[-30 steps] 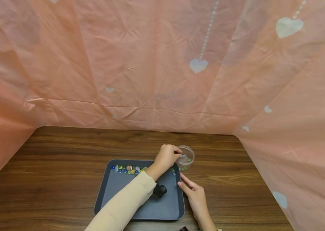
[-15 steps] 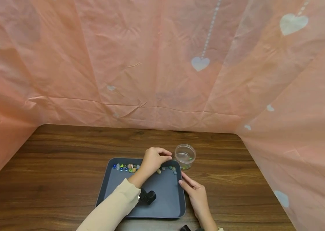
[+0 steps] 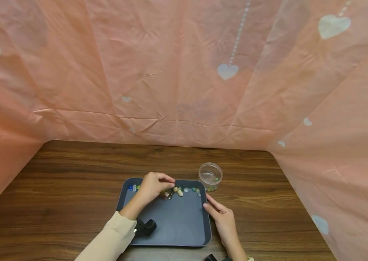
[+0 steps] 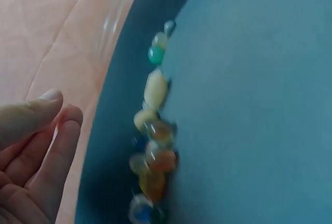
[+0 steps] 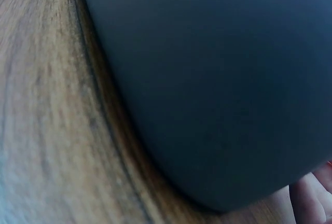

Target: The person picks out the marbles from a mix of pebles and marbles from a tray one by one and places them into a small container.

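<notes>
In the head view my left hand (image 3: 152, 186) hovers over the far rim of a dark grey tray (image 3: 177, 224), above a row of shiny glass pebbles and stones. The left wrist view shows its thumb and fingertips close together beside the tray wall, nothing visible between them. Near them lie a cream oval stone (image 4: 156, 90), a green pebble (image 4: 156, 54) and an orange-brown pebble (image 4: 153, 183). My right hand (image 3: 224, 221) rests against the tray's right side, thumb at the rim and fingers extended along the outside; the right wrist view shows mostly the tray's outer wall (image 5: 218, 89).
A clear round jar (image 3: 210, 175) with several green pieces in it stands just past the tray's far right corner. The wooden table (image 3: 269, 203) ends at a pink curtain (image 3: 174, 72) at the back and sides. A black wrist camera (image 3: 146, 227) sits over the tray.
My left hand has moved from the jar's rim leftward to above the row of pebbles, uncovering stones at the tray's far right. The right hand keeps its place at the tray's side.
</notes>
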`<action>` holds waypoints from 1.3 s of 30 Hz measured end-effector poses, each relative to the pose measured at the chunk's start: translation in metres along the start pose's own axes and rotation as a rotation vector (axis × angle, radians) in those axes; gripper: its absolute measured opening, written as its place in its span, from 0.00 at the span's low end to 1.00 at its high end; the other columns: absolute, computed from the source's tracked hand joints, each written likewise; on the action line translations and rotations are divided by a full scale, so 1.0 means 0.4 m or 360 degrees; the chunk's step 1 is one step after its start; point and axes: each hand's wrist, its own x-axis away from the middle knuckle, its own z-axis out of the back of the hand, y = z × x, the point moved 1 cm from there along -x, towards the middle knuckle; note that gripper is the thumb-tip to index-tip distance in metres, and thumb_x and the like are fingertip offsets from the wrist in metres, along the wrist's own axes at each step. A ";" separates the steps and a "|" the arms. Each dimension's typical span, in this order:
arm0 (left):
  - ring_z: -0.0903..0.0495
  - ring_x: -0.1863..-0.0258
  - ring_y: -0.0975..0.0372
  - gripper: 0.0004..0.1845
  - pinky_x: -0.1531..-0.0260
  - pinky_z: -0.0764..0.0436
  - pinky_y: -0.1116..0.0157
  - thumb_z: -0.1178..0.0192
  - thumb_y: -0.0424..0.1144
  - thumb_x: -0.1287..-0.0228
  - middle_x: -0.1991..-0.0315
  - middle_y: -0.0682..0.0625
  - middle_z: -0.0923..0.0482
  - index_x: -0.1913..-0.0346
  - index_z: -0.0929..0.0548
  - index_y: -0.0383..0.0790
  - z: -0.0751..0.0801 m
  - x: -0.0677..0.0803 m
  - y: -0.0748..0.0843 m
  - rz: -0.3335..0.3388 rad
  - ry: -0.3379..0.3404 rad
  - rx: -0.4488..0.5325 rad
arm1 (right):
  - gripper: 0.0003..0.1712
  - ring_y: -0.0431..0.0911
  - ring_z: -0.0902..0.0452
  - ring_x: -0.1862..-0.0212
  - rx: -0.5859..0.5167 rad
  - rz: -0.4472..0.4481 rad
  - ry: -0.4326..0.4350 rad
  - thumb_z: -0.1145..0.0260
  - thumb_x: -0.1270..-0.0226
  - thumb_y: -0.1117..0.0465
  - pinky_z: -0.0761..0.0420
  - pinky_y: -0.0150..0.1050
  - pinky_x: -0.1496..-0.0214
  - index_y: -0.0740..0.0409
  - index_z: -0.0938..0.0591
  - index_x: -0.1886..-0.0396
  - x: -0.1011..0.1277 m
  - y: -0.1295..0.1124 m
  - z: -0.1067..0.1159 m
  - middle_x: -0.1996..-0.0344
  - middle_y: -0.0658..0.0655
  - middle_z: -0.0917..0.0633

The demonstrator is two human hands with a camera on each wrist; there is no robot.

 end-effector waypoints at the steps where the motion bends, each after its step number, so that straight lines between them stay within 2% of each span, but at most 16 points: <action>1: 0.14 0.75 0.61 0.04 0.73 0.17 0.64 0.29 0.33 0.43 0.67 0.45 0.10 0.64 0.09 0.37 0.004 0.004 -0.006 0.0010 -0.0009 0.0005 | 0.25 0.29 0.19 0.48 0.0003 -0.0001 0.0002 0.28 0.37 0.60 0.19 0.27 0.52 0.60 0.18 0.40 0.000 0.000 0.000 0.41 0.58 0.18; 3: 0.13 0.75 0.56 0.05 0.73 0.16 0.61 0.30 0.31 0.42 0.67 0.42 0.11 0.63 0.10 0.34 0.012 0.012 -0.015 0.0047 -0.0037 0.0054 | 0.25 0.29 0.19 0.48 0.0008 -0.0001 0.0009 0.28 0.37 0.60 0.19 0.26 0.52 0.60 0.18 0.40 0.001 0.000 0.001 0.41 0.58 0.18; 5: 0.13 0.75 0.56 0.05 0.72 0.16 0.62 0.30 0.30 0.42 0.67 0.42 0.11 0.63 0.10 0.32 0.019 0.017 -0.025 0.0056 -0.0036 0.0045 | 0.25 0.29 0.20 0.48 0.0015 0.0001 0.0016 0.28 0.37 0.60 0.20 0.26 0.51 0.60 0.18 0.40 0.001 -0.001 0.001 0.41 0.58 0.18; 11: 0.17 0.73 0.67 0.03 0.72 0.22 0.69 0.28 0.31 0.45 0.69 0.46 0.10 0.67 0.09 0.37 0.030 0.027 -0.041 0.0020 -0.0003 -0.0123 | 0.25 0.29 0.20 0.48 0.0021 -0.0011 0.0023 0.28 0.37 0.59 0.20 0.26 0.51 0.59 0.18 0.40 0.002 -0.003 0.001 0.41 0.57 0.18; 15: 0.18 0.73 0.69 0.03 0.73 0.23 0.70 0.28 0.31 0.46 0.70 0.47 0.11 0.67 0.09 0.37 0.026 0.030 -0.047 0.0001 -0.0038 -0.0172 | 0.25 0.28 0.20 0.48 0.0029 -0.0022 0.0034 0.28 0.37 0.59 0.20 0.26 0.52 0.58 0.18 0.40 0.003 -0.004 0.001 0.41 0.57 0.18; 22: 0.21 0.73 0.69 0.03 0.73 0.24 0.70 0.26 0.32 0.49 0.71 0.50 0.11 0.70 0.09 0.40 0.019 0.033 -0.046 0.0003 -0.0008 -0.0323 | 0.25 0.29 0.19 0.49 0.0025 -0.0017 0.0027 0.28 0.36 0.60 0.19 0.27 0.53 0.59 0.18 0.40 0.003 -0.006 0.000 0.41 0.57 0.18; 30: 0.20 0.73 0.67 0.04 0.73 0.22 0.70 0.25 0.30 0.50 0.70 0.48 0.11 0.70 0.10 0.37 0.016 0.041 -0.046 -0.0102 -0.0063 -0.0458 | 0.25 0.28 0.20 0.49 0.0039 -0.0019 0.0020 0.28 0.36 0.59 0.20 0.26 0.52 0.59 0.18 0.40 0.002 -0.006 -0.002 0.41 0.57 0.18; 39: 0.22 0.74 0.68 0.04 0.75 0.23 0.71 0.26 0.29 0.50 0.73 0.50 0.12 0.73 0.11 0.39 0.010 0.041 -0.052 -0.0156 -0.0088 -0.0551 | 0.25 0.28 0.20 0.48 0.0034 -0.0008 0.0016 0.28 0.36 0.60 0.20 0.25 0.51 0.60 0.18 0.40 0.001 -0.006 -0.004 0.41 0.57 0.18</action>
